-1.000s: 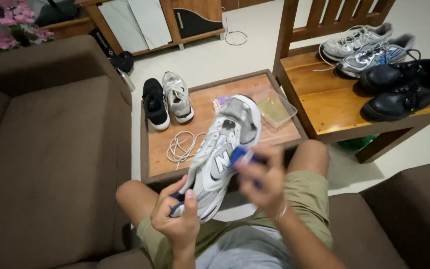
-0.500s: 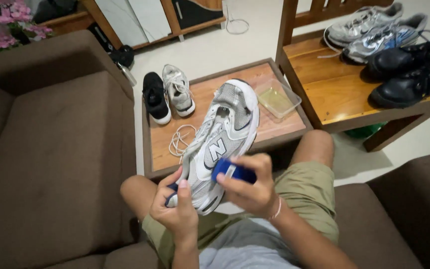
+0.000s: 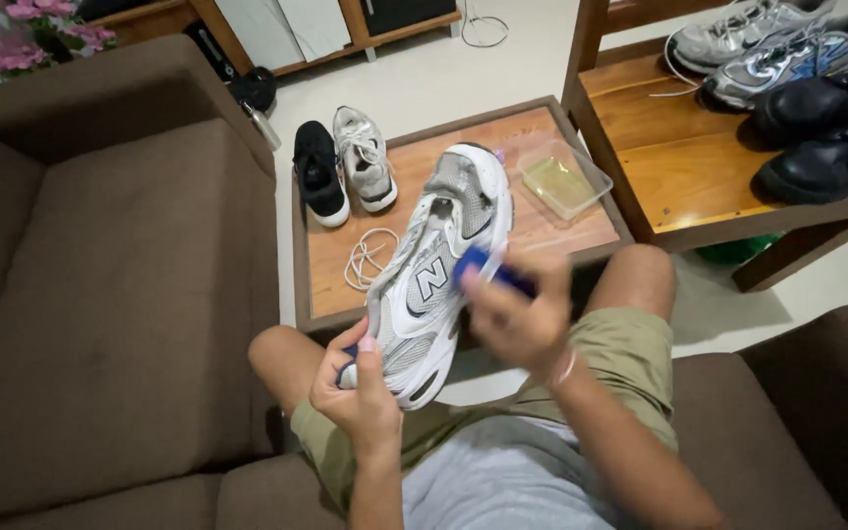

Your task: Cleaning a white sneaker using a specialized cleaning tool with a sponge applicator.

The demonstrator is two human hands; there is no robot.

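Up over the bench's (image 3: 326, 285) near edge, the left hand (image 3: 357, 393) clamps the sneaker's (image 3: 439, 265) heel; the right hand (image 3: 517, 319) pinches a blue brush (image 3: 491, 270) against its side.

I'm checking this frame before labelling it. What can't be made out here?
- Blue object in the right hand: head view, motion-blurred, kind unclear.
- Sneaker heel: covered by the left hand.
- Black shoes: cut by the right edge.
- Clear tray: contents too small to tell.
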